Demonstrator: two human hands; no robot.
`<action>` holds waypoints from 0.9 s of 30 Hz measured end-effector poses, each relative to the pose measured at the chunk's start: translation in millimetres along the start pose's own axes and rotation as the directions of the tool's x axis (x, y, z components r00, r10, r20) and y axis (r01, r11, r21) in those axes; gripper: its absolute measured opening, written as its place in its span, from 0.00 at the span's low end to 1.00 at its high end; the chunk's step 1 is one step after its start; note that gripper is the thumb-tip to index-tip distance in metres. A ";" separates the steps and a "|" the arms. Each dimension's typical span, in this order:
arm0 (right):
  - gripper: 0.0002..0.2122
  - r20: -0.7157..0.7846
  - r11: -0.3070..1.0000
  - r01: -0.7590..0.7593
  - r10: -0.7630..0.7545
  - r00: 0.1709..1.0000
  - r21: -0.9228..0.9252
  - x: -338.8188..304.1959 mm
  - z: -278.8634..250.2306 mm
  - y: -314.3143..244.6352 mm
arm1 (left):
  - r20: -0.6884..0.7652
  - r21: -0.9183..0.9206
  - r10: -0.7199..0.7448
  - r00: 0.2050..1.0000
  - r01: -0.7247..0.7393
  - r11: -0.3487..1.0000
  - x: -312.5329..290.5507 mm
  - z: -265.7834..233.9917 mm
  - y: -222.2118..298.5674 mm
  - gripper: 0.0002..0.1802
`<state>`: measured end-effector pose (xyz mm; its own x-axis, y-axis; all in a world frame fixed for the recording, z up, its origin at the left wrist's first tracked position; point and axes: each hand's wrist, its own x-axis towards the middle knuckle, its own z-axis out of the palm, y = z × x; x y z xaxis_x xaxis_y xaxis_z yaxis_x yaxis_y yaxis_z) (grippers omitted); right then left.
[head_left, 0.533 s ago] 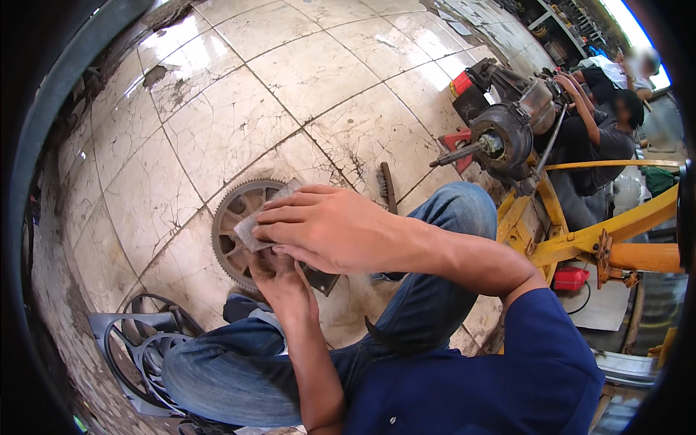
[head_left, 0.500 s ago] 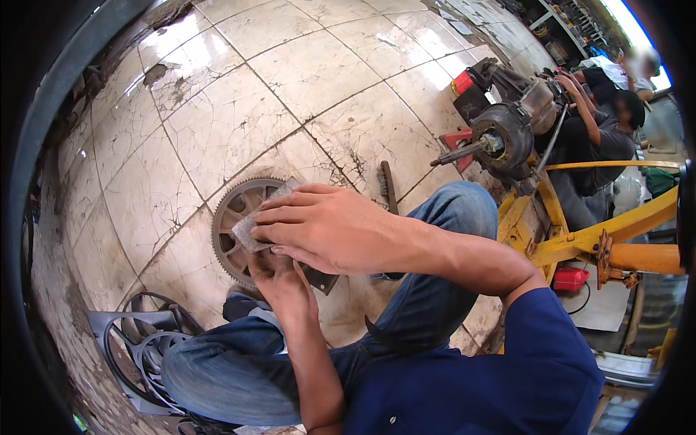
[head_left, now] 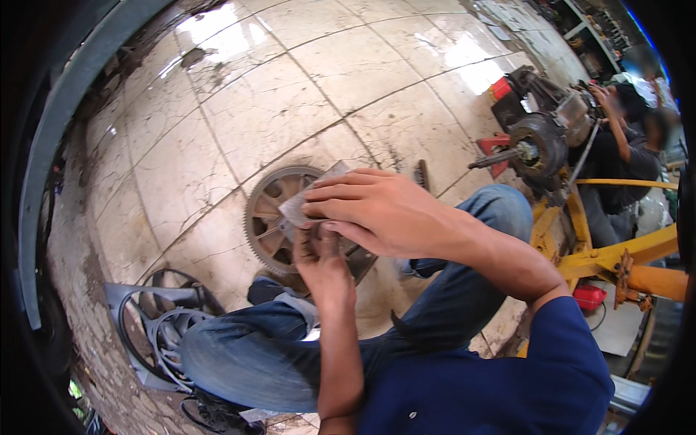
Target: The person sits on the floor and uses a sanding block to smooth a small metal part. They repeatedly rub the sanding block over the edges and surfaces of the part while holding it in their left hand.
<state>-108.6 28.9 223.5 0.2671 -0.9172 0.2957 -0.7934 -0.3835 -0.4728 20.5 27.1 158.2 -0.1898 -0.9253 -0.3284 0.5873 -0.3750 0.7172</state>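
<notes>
A thin, flat, greyish piece [head_left: 293, 212] with straight edges is between my hands; I cannot tell its material. My right hand [head_left: 380, 210] lies across its top, fingers together and thumb tucked underneath. From below, my left hand [head_left: 324, 267] pinches it near its lower edge, though its fingertips are partly hidden. Beneath both hands a toothed flywheel [head_left: 254, 230] with spokes lies on the floor, its right side covered by them. A dark flat part beside the wheel is mostly hidden.
A brush [head_left: 422, 174] lies beyond my right knee. A fan with its shroud [head_left: 119, 299] sits at the left. To the right stand a greasy gearbox assembly [head_left: 538, 141], a yellow steel frame [head_left: 580, 262] and a red container [head_left: 589, 297]. Other people [head_left: 627, 145] work behind the gearbox.
The whole view has shifted, so the floor, wheel and hands appear farther right. My hands stay on the greyish piece over the flywheel, in nearly the same grip.
</notes>
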 end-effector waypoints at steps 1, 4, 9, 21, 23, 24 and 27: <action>0.14 0.005 1.000 0.002 -0.002 1.000 -0.003 0.1 -3.4 -1.0 | 0.031 0.039 0.028 0.999 -0.029 0.999 -0.1 -1.9 -1.2 0.09; 0.13 0.068 0.995 -0.101 0.100 0.993 0.006 1.9 -1.9 7.7 | 0.089 0.062 0.029 0.996 -0.035 0.998 2.6 -5.8 -2.2 0.10; 0.12 0.000 0.999 0.014 -0.014 1.000 0.043 0.3 -6.2 -0.4 | 0.074 0.053 0.022 0.997 -0.026 0.998 0.8 -6.3 -1.7 0.13; 0.12 0.042 0.995 -0.086 0.084 0.996 0.047 -0.7 -8.4 7.9 | 0.158 0.200 0.077 0.984 -0.109 0.974 1.4 -7.1 -5.6 0.12; 0.12 0.002 0.994 -0.033 0.033 0.999 0.109 -0.7 -9.0 4.2 | 0.162 0.219 0.108 0.981 -0.142 0.965 1.7 -4.4 -6.2 0.12; 0.12 0.009 0.992 -0.059 0.058 0.998 0.112 -0.2 -10.1 3.7 | 0.154 0.230 0.132 0.979 -0.165 0.959 0.7 -2.9 -4.5 0.12; 0.12 0.022 0.986 -0.127 0.126 0.992 0.104 -0.9 -15.4 7.7 | 0.190 0.208 0.118 0.975 -0.157 0.965 -0.1 -6.9 -4.4 0.12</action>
<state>-123.4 28.4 232.4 0.1771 -0.9602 0.2158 -0.7597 -0.2728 -0.5903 23.3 29.2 150.9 -0.2653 -0.9568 -0.1190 0.4331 -0.2286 0.8719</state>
